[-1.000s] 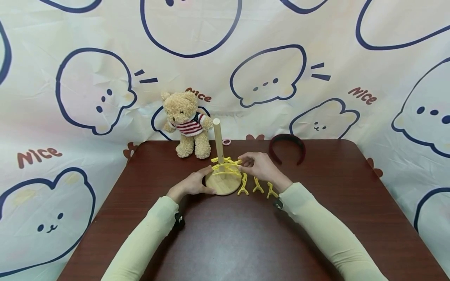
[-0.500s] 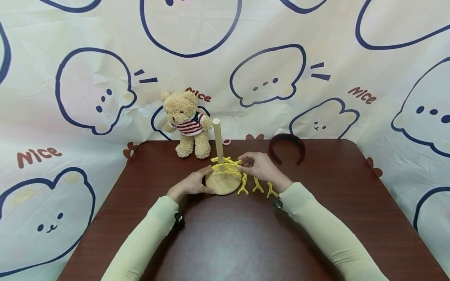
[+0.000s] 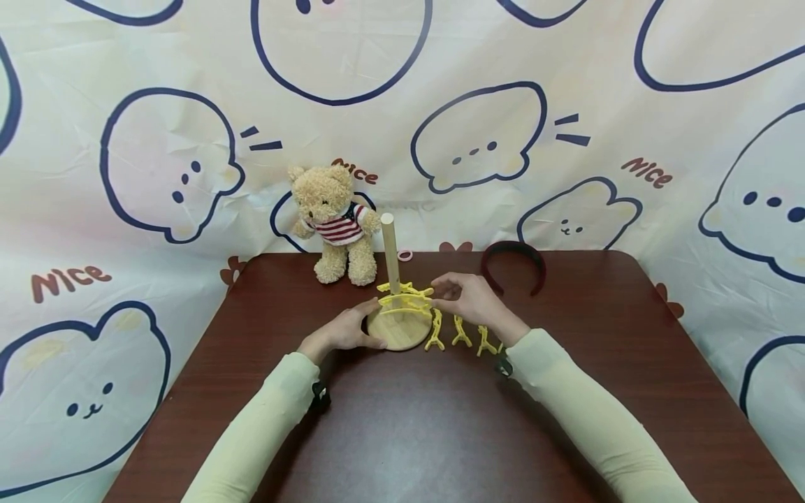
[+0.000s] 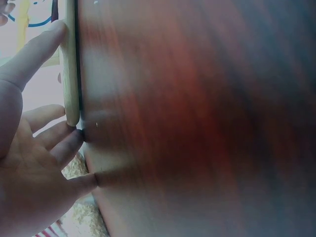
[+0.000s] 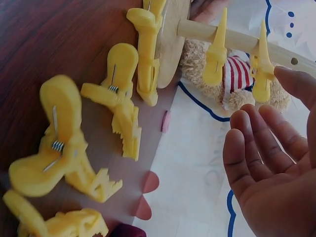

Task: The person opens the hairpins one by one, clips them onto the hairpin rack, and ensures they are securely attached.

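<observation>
A wooden stand with a round base (image 3: 397, 332) and an upright post (image 3: 390, 255) stands on the table. My left hand (image 3: 342, 328) holds the base's left edge, thumb at the front and fingers farther back. Two yellow spring clamps are clipped across the low part of the post, a lower clamp (image 5: 215, 64) and an upper clamp (image 5: 262, 74). My right hand (image 3: 468, 297) is beside their right ends, its thumb at the upper clamp and its other fingers loosely bent. Several loose spring clamps (image 5: 118, 96) lie on the table below this hand.
Behind the stand sits a teddy bear (image 3: 339, 227) in a striped shirt. A dark red headband (image 3: 512, 246) lies at the back right, and a small pink ring (image 3: 405, 256) near the back edge. A printed cloth (image 3: 352, 126) hangs behind the brown table (image 3: 402, 433).
My right hand has shifted slightly to the right, away from the clamps on the post, and another loose clamp shows by its wrist. The left hand and stand have stayed put.
</observation>
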{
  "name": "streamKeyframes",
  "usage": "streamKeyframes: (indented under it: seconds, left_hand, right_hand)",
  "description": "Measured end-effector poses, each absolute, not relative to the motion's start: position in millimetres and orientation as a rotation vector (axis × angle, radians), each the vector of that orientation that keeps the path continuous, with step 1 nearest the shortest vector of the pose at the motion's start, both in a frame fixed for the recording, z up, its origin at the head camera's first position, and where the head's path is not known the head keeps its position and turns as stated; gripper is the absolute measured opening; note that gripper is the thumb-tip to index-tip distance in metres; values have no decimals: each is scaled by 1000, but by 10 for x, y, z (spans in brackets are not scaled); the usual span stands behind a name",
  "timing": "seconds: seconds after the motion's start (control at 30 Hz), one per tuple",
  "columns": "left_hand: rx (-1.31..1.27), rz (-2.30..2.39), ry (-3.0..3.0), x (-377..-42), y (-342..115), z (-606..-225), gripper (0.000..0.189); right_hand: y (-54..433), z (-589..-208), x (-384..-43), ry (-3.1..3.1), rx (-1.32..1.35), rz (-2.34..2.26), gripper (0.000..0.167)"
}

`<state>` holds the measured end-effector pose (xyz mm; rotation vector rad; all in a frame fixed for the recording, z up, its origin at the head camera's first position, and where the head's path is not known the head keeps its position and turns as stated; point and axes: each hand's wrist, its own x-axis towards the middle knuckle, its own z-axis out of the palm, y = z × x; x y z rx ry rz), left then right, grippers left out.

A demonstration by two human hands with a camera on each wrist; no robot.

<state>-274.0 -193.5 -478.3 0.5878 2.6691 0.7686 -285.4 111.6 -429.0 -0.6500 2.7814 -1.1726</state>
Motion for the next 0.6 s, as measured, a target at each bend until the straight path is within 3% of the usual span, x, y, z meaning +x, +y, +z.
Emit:
streamKeyframes:
  seconds: [0.6]
  left_hand:
    - [574,788,2654,-2709,-1915,-4747,93]
  right_hand:
    - [1667,-4347,-2655,2788,-585,-1178,29]
